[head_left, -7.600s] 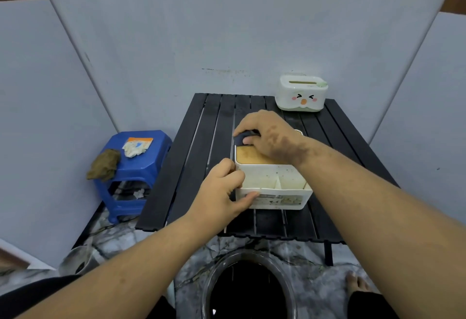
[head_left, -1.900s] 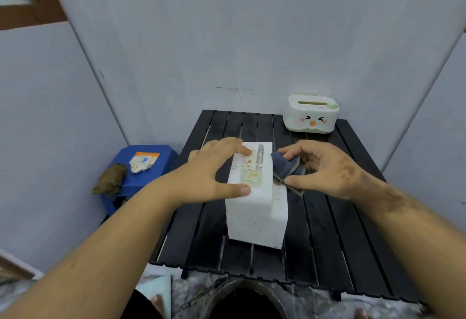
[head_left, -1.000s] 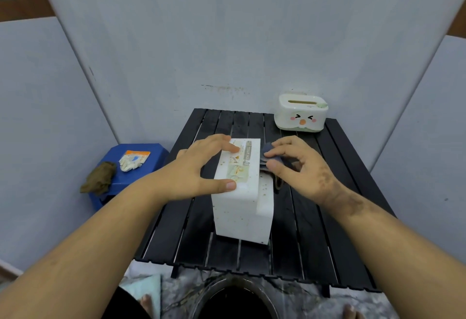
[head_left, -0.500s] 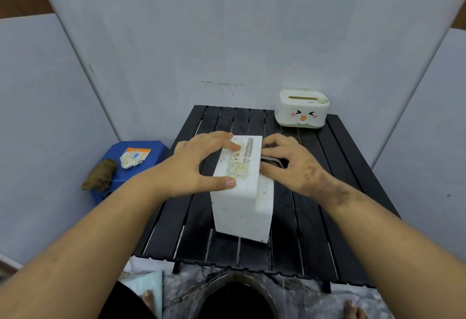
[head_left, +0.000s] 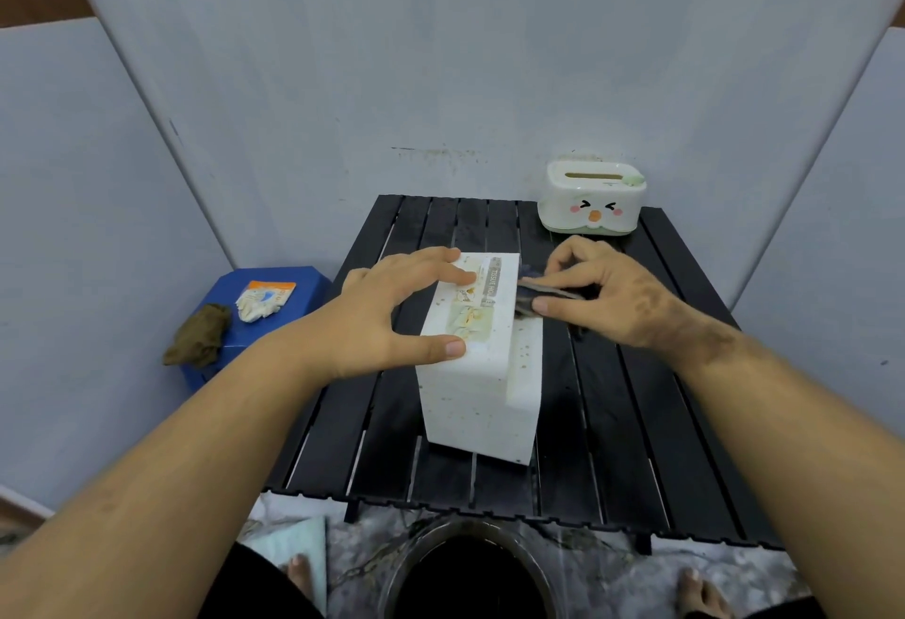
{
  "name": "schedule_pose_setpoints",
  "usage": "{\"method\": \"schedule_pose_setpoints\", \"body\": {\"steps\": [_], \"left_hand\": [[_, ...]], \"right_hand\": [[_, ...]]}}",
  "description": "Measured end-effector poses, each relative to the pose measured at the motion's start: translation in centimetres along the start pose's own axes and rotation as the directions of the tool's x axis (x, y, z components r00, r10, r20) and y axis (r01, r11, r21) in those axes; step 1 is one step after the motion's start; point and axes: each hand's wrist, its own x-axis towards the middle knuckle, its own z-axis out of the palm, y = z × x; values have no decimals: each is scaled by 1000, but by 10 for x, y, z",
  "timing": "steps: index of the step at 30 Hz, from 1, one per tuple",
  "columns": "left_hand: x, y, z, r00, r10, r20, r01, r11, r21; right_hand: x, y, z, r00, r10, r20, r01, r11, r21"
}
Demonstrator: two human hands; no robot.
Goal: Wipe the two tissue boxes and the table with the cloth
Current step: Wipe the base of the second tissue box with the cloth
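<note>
Left hand [head_left: 387,319]: spread over near tissue box [head_left: 482,354], fingers flat on labelled top face, thumb along its near left edge, pressing to steady. Grips nothing.

Right hand [head_left: 602,295]: pinching folded dark cloth [head_left: 534,297] between thumb and fingers, cloth edge touching box's upper right edge.

Near tissue box: white, stands on side at middle of black slatted table [head_left: 612,422], printed label up. Long axis runs away from body, leaning slightly right at far end. Right face speckled with small brown spots, looks unwiped.

Key relation: speckled right face lies directly below and left of cloth, on right hand's side. Right hand nearer by far; left hand blocked by box body. Likely stroke: down and along long axis, left hand bracing against push.

2nd tissue box [head_left: 590,197]: white, cartoon face, far right corner of table, well apart from both hands, nearer right hand. Apparently not in hand yet.

Off table: blue stool [head_left: 303,283] at left, carrying brown rag [head_left: 198,334] and small packet [head_left: 262,297]. Dark round bin [head_left: 470,569] on floor below near table edge.

Stage, as judged: 1st box under way, 2nd box and tabletop probably ahead.
</note>
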Motion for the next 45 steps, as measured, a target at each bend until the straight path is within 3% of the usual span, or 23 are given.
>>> {"method": "schedule_pose_setpoints", "body": {"steps": [3,7,10,13,17,20,23,27,29,35,40,45], "left_hand": [[1,0,0,1000,10,-7,-10,1000,2],[0,-1,0,1000,23,5,-23,1000,16],[-1,-1,0,1000,15,7,-15,1000,-1],[-1,0,1,1000,15,-16,-15,1000,-3],[-2,2,2,1000,10,-23,-9,999,37],[-3,2,2,1000,2,-11,-2,1000,3],[-2,3,2,1000,-5,-6,5,1000,-18],[-2,3,1,1000,6,-12,-5,1000,8],[-2,3,1,1000,6,-4,-6,1000,1],[-3,3,3,1000,0,-10,0,1000,-24],[-2,2,3,1000,12,-5,-12,1000,-10],[-2,2,4,1000,6,-5,-6,999,-32]], "right_hand": [[4,-16,28,999,-43,-24,42,999,-29],[-2,-12,13,988,-78,132,84,996,-42],[-4,0,-5,999,-12,32,13,999,-31],[2,-12,19,999,-47,-23,46,998,-41],[-3,-16,14,986,-100,133,112,990,-84],[-9,0,-9,999,-16,49,20,997,-75],[-3,-8,12,999,-16,-46,13,998,-60],[-4,-21,26,996,-66,62,69,997,-43],[-8,-12,8,995,-24,98,24,1000,-5],[-1,-14,26,998,-2,-68,3,1000,10],[-7,-14,11,992,-38,117,38,999,4],[-2,-11,16,996,16,-87,-13,999,42]]}}
